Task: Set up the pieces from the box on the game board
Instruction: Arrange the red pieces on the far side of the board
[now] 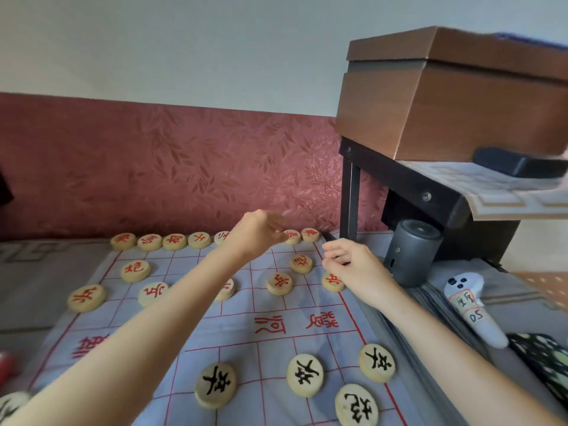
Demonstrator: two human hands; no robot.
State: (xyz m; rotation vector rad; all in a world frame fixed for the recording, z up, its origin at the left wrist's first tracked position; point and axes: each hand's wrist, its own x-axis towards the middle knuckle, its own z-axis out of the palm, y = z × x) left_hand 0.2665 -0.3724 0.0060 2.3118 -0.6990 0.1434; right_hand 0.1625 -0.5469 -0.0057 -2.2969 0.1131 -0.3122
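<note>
The cloth game board (276, 336), pale blue with red lines, lies in front of me. Red-lettered round pieces line its far edge (149, 241), with two red cannons and a row of red soldiers (279, 283) nearer. Black-lettered pieces (305, 375) stand on the near half. My left hand (261, 233) reaches to the far row, its curled fingertips closing on a red piece (294, 237); it hides the pieces beneath it. My right hand (349, 267) hovers at the board's right edge just above a red soldier (333, 282), fingers loosely curled, nothing seen in it.
A black stand (350, 192) right of the board carries a brown box (445, 96). Beneath it stands a dark cylinder device (412, 253). A white labelled controller (470, 305) and a dark patterned object (544, 361) lie to the right. The red wall panel (153, 164) runs close behind the far row.
</note>
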